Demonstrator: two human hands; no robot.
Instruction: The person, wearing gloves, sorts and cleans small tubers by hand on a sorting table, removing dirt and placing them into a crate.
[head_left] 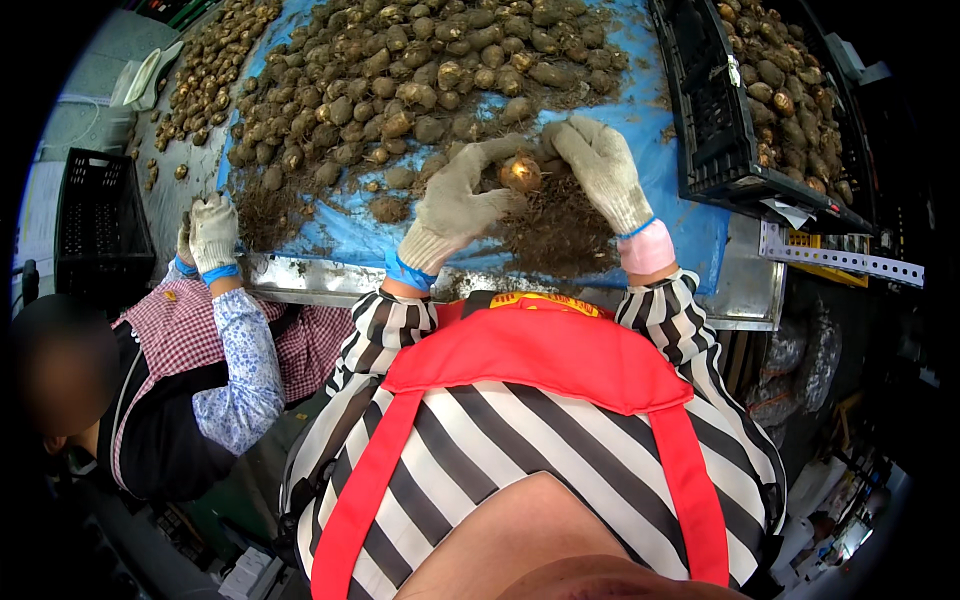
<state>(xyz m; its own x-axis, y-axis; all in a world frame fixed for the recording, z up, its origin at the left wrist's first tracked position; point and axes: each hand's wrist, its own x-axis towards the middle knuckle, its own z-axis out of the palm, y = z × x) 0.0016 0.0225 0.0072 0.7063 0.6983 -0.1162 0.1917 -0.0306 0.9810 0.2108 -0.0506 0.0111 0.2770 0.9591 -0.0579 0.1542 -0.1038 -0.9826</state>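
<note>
Far left: a black slatted plastic crate (pixel 100 215) standing beside the grey metal worktop (pixel 185 165). Next to it a co-worker in a blue-and-white floral sleeve (pixel 240 345), off-white knit gloves (pixel 212 235) close together at the table edge; can't tell what's in them. Above that, a smaller heap of brown round tubers (pixel 205 85) on bare metal. Then the blue plastic sheet (pixel 335 235), carrying the big heap of brown, hairy, roundish tubers (pixel 430 70), with stray ones down its near side. My left hand (pixel 455 200), off-white knit glove, blue band at the wrist: thumb below, fingers above, pinching one brown round tuber with a pale golden patch (pixel 520 174). That tuber sits between my two hands, patch facing up at me, over the dark brown pile of loose root fibre (pixel 560 235). My right hand (pixel 600 165), matching glove, pink cuff (pixel 647 248): fingers bent and pressed together, tips just beside the tuber; can't tell whether they pinch anything. Right of that, a black plastic crate full of brown tubers (pixel 715 130), tilted in view, and below it a white perforated strip (pixel 850 262).
</note>
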